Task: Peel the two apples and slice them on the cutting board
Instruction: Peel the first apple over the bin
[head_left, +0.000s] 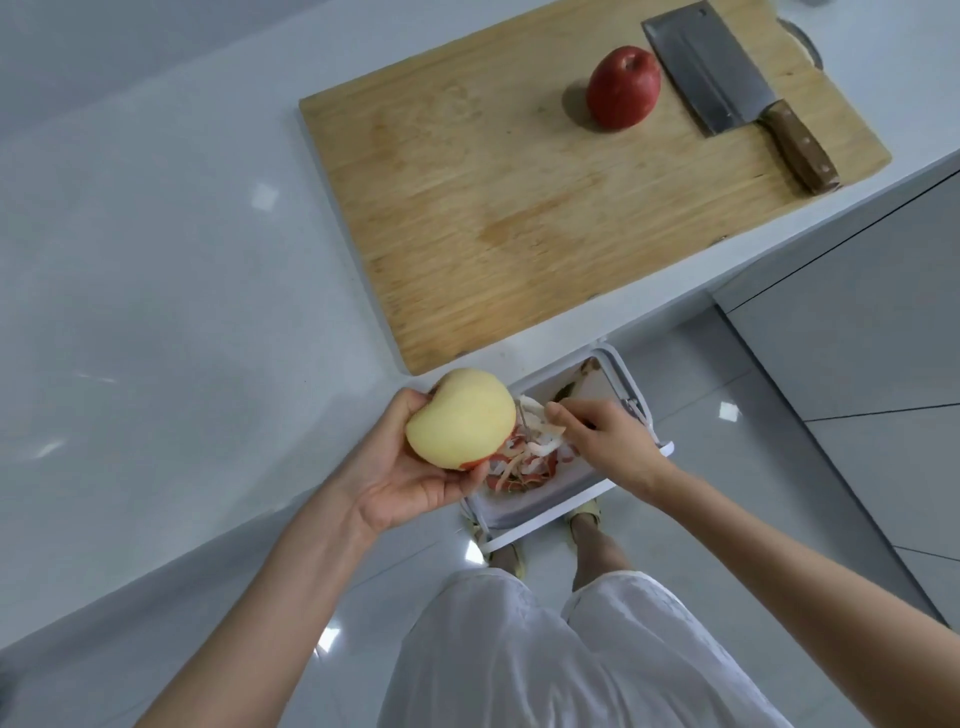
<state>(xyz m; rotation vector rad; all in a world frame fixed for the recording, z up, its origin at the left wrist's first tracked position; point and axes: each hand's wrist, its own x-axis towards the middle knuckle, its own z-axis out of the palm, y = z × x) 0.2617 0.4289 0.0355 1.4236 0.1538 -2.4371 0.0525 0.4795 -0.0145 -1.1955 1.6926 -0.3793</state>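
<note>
My left hand (410, 467) grips a mostly peeled pale yellow apple (460, 418) over the counter's edge; a strip of red skin shows along its underside. My right hand (605, 441) holds a peeler (524, 423), mostly hidden by the fingers, against the apple's right side above a white bin (524, 514). Red and white peels (524, 457) lie in the bin. A whole red apple (622, 87) stands on the wooden cutting board (493, 208), just left of a cleaver (727, 88) with a wooden handle.
The board lies on a white counter (182, 260) near its front edge. The bin stands on the tiled floor below the counter, with my feet beside it. Grey cabinet fronts (857, 322) are at the right.
</note>
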